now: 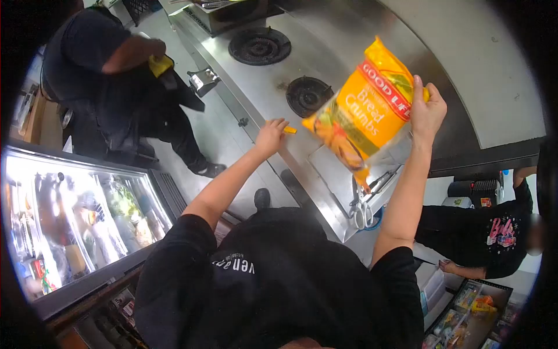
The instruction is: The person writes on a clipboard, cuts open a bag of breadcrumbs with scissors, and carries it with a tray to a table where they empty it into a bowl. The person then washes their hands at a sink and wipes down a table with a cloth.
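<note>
My right hand point(428, 111) grips a yellow bag of bread crumbs point(372, 104) by its upper right edge. The bag hangs tilted above the steel counter, its printed front facing me. To the left, my left hand point(271, 139) is closed on a small yellow scrap point(290, 130) that sticks out past the fingertips; its colour matches the bag. A pair of scissors point(363, 215) lies on the counter below the bag, near my right forearm.
Two black burners point(260, 46) are set in the steel counter point(279, 157). A co-worker point(110, 87) stands at the left holding something yellow, and another person point(476, 235) is at the right. A lit glass-topped fridge point(81, 215) stands at my left.
</note>
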Motion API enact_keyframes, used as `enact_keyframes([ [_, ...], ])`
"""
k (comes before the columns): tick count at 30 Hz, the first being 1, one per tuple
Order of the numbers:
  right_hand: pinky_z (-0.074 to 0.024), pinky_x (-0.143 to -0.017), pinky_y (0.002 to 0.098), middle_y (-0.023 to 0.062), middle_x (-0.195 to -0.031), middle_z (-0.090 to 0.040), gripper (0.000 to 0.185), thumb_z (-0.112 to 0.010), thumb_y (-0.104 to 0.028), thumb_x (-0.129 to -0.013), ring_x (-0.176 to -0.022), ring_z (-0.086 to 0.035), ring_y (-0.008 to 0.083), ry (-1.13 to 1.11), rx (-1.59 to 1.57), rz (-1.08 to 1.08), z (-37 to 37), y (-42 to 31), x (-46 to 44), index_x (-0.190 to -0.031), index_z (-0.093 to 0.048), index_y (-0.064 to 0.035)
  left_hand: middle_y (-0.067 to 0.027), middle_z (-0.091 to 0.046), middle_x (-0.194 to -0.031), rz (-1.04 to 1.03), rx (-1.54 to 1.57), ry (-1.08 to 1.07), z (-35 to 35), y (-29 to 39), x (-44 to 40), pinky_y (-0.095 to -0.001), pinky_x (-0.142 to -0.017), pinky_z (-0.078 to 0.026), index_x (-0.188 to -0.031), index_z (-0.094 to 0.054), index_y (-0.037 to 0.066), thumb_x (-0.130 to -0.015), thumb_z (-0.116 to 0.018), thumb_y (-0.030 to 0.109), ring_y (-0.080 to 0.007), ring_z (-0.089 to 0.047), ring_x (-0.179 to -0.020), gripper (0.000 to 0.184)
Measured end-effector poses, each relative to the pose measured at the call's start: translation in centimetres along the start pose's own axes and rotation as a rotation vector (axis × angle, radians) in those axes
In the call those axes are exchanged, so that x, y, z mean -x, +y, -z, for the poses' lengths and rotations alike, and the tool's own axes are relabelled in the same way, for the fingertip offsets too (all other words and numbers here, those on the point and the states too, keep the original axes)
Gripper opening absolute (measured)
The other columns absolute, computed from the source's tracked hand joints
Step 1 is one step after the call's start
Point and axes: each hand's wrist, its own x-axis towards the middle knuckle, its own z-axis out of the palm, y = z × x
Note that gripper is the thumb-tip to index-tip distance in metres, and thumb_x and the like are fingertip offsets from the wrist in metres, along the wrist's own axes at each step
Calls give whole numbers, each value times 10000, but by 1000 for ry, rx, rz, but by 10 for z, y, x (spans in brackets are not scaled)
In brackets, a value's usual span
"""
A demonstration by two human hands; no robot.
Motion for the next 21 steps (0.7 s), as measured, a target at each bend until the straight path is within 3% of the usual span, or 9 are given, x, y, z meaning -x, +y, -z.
enact_keyframes([
  [1, -416, -540, 397, 249, -647, -533, 401, -609, -310, -890, -553, -508, 367, -6, 4, 5, -1, -1, 3, -690, -544, 31, -151, -411, -1401, -207, -267, -31, 0, -3, -9, -573, -1031, -319, -1304, -487, 103, -851, -551, 173, -315, -391, -1310, 463],
  [4, -414, -550, 378, 216, -609, -527, 380, -606, -303, -894, -527, -483, 283, 47, 72, -36, -10, 2, 31, -723, -572, 34, -153, -340, -1453, -42, -501, -263, -4, -17, -16, -653, -1033, -258, -1360, -433, 104, -903, -453, 169, -326, -276, -1377, 462],
  [8, -453, -642, 374, 199, -724, -631, 349, -594, -315, -901, -642, -582, 276, -158, -144, -155, -51, 19, 97, -862, -643, 29, -142, -190, -1530, 238, -424, -209, 4, -16, -11, -705, -1029, -187, -1466, -267, 150, -928, -409, 213, -364, -193, -1403, 560],
  [11, -462, -685, 373, 185, -799, -667, 351, -581, -308, -910, -717, -616, 245, -210, -212, -246, -72, 41, 128, -908, -653, 36, -153, -173, -1531, 182, -434, -207, -2, -8, -6, -704, -1031, -183, -1472, -252, 182, -928, -408, 221, -363, -191, -1403, 567],
  [13, -465, -702, 371, 181, -828, -675, 351, -577, -301, -914, -749, -624, 222, -190, -234, -280, -68, 51, 125, -918, -652, 43, -187, -178, -1517, 135, -450, -129, -9, 7, -3, -709, -992, -254, -1452, -287, 174, -908, -474, 230, -375, -220, -1392, 577],
  [16, -472, -664, 311, 92, -777, -669, 315, -619, -281, -908, -702, -576, 121, -174, -386, -376, -57, 65, 117, -879, -657, 30, -174, -133, -1534, 116, -387, -61, -16, 46, 4, -719, -1010, -205, -1483, -203, 219, -837, -538, 215, -355, -189, -1406, 728],
  [18, -465, -713, 361, 177, -854, -678, 334, -577, -270, -916, -789, -629, 216, -146, -640, -518, -61, 74, 119, -959, -652, 52, -213, -108, -1530, 43, -47, -347, -17, 86, 20, -624, -1065, -235, -1498, -27, 134, -750, -647, 251, -382, -181, -1401, 979],
  [19, -465, -713, 361, 177, -854, -678, 334, -577, -270, -916, -789, -629, 216, -128, -629, -517, -66, 78, 118, -959, -652, 52, -213, -108, -1530, 23, -45, -351, -32, 93, 26, -624, -1065, -235, -1498, -27, 134, -750, -647, 251, -382, -181, -1401, 979],
  [21, -465, -708, 363, 182, -838, -678, 353, -582, -304, -908, -767, -635, 239, -63, -635, -359, -78, 82, 108, -931, -659, 40, -254, -69, -1523, 3, 380, -301, -57, 104, 35, -467, -1105, -272, -1448, 140, 6, -696, -718, 302, -425, -205, -1378, 1179],
])
